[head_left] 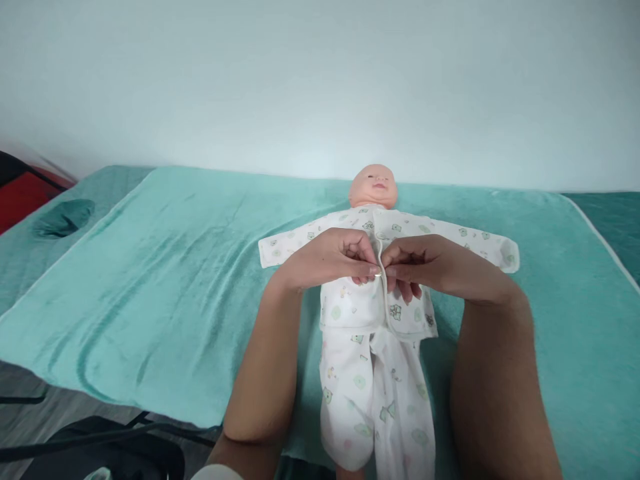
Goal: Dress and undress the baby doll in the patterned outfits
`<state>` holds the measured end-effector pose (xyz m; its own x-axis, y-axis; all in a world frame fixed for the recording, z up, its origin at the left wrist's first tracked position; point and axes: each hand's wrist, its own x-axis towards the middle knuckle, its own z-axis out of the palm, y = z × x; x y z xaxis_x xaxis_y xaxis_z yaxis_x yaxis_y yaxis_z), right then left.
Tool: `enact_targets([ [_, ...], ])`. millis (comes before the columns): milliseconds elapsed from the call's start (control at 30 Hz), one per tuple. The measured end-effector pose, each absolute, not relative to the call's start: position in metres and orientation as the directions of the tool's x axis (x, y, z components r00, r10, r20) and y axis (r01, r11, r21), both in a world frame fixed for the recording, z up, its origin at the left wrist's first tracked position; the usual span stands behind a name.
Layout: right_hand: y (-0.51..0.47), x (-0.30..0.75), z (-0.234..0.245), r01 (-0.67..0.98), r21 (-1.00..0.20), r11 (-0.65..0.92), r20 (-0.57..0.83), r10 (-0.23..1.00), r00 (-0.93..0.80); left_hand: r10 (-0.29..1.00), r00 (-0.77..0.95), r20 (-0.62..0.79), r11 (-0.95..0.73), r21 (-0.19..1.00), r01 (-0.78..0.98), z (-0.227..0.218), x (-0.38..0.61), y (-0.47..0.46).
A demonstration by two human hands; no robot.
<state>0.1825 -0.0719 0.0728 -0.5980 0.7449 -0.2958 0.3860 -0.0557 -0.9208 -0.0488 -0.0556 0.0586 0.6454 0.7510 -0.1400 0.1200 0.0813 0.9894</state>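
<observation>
So I've got my left hand point(331, 257) and right hand point(431, 265) nearly meeting at the front of this printed white shirt point(353, 310), thumb and fingertips of each pinching the cloth along its front opening (whatever's right between the tips is too small to make out). The shirt's on a doll point(374, 187) lying face-up on a teal blanket point(165, 267), sleeves out to both sides, similar printed pants point(345, 400) below, head toward the pale wall point(250, 87).
</observation>
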Motion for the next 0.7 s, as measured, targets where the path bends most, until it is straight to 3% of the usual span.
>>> enact_targets([
  [700, -0.077, 0.171, 0.082, 0.520, -0.851, -0.071, -0.369, 0.785, -0.497, 0.703, 0.697, -0.140, 0.019, 0.984, 0.179, 0.063, -0.048, -0.059],
])
